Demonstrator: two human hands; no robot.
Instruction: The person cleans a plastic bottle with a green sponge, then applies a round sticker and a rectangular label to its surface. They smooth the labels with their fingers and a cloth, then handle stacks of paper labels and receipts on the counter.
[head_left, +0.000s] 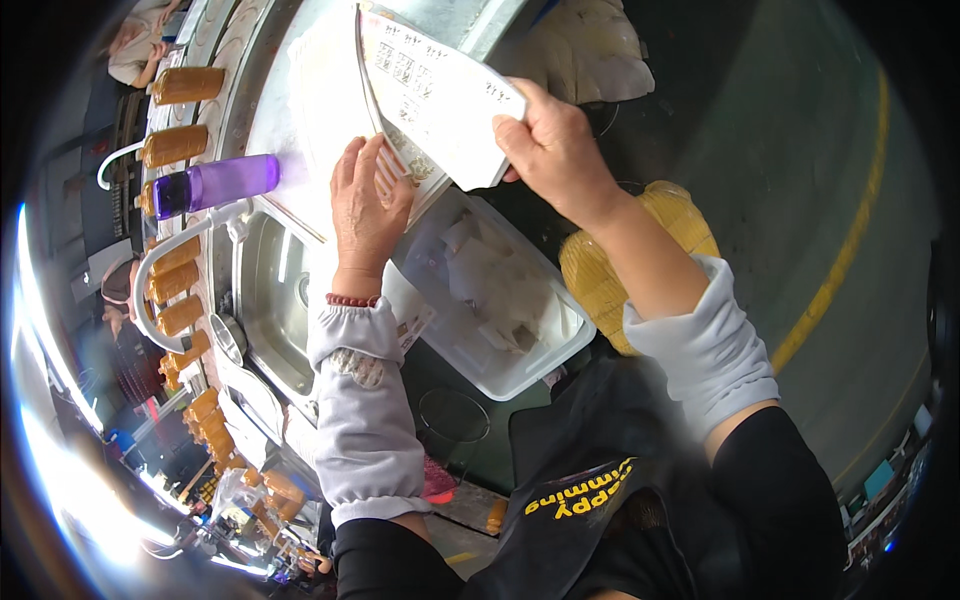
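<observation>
My right hand (559, 150) grips the near edge of a white printed sheet (450, 97), which is lifted and tilted over the bench. Rows of small dark printed figures show on the sheet. My left hand (370, 199) lies with its fingers spread on the edge of a piece with orange and white stripes (390, 169), beside the lifted sheet. Whether its fingers pinch anything is hidden. Pale sheets (315, 120) lie on the bench to the left of the lifted one, partly washed out by glare.
Left of my left hand are a steel sink (274, 300), a white curved faucet (154, 270), a purple bottle (234, 184) and several amber bottles (176, 146). Below the bench edge stands a translucent plastic bin (510, 382) with pale scraps. A yellow woven object (592, 277) is behind my right forearm.
</observation>
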